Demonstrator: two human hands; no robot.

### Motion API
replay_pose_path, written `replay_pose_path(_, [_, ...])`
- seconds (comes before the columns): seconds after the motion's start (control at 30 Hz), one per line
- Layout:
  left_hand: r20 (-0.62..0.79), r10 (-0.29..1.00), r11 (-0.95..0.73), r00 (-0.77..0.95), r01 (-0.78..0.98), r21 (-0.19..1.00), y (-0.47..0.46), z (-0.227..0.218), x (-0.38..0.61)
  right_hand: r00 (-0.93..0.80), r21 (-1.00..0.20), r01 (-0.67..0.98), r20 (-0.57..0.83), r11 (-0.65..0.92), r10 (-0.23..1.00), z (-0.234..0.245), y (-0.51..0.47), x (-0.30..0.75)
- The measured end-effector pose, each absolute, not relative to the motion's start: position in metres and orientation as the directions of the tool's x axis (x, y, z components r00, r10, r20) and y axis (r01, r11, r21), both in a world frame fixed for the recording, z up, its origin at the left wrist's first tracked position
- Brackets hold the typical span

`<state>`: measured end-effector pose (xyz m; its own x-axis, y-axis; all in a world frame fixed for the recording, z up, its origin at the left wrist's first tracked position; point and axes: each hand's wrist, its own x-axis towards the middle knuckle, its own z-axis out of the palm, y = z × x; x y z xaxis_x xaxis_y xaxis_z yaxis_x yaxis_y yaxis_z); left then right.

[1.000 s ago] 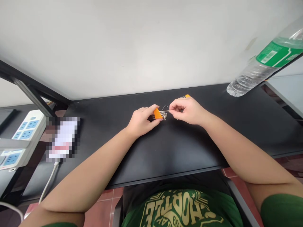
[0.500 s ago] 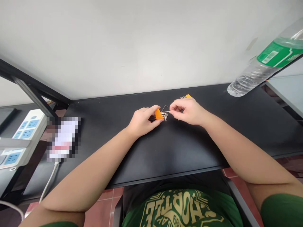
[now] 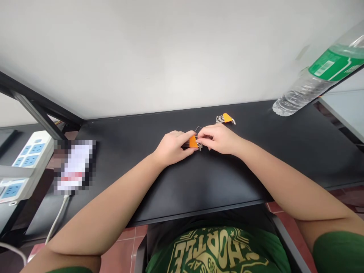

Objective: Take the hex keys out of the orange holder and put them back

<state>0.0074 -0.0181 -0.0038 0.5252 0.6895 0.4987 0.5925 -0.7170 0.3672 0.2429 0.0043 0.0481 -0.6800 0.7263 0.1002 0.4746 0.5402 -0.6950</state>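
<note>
My left hand [image 3: 174,149] is closed around an orange hex key holder [image 3: 193,141], thumb and fingers on its opposite edges. Silvery hex keys stick out of both sides of the holder, their bent ends to the right. Right up against that side, my right hand [image 3: 220,139] pinches a hex key, mostly hidden by my fingers. Just behind the hands lies a thin loose hex key [image 3: 198,128] on the black table. A second orange holder with hex keys [image 3: 227,118] rests farther back, beyond my right hand.
A water bottle [image 3: 307,85] with a green label stands at the back right, near the wall. On the left are a pixelated phone [image 3: 75,165] on a white cable and a white power strip [image 3: 28,167]. The black table [image 3: 182,193] ends at my lap.
My right hand has moved left and slightly nearer me, bringing the hex key up to the holder. The second holder now shows fully. My left hand has shifted slightly right.
</note>
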Motion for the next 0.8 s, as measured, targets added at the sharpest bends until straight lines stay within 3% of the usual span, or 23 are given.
replay_pose_path(0.23, [0.465,0.694,-0.716,0.549,0.592,0.37,-0.019,0.001,0.01,-0.649,-0.77,0.453,0.061,0.45,0.758,0.045,0.003,0.24])
replay_pose_path(0.37, [0.453,0.702,-0.709,0.55,0.597,0.375,-0.02,0.001,0.01,-0.631,-0.776,0.43,0.107,0.461,0.769,0.042,0.002,0.236])
replay_pose_path(0.53, [0.489,0.714,-0.69,0.501,0.624,0.368,-0.019,-0.002,0.008,-0.58,-0.631,0.556,0.172,0.541,0.796,0.039,0.012,0.241])
replay_pose_path(0.8, [0.496,0.725,-0.677,0.478,0.629,0.383,-0.02,-0.005,0.007,-0.574,-0.444,0.731,0.01,0.518,0.819,0.03,0.021,0.248])
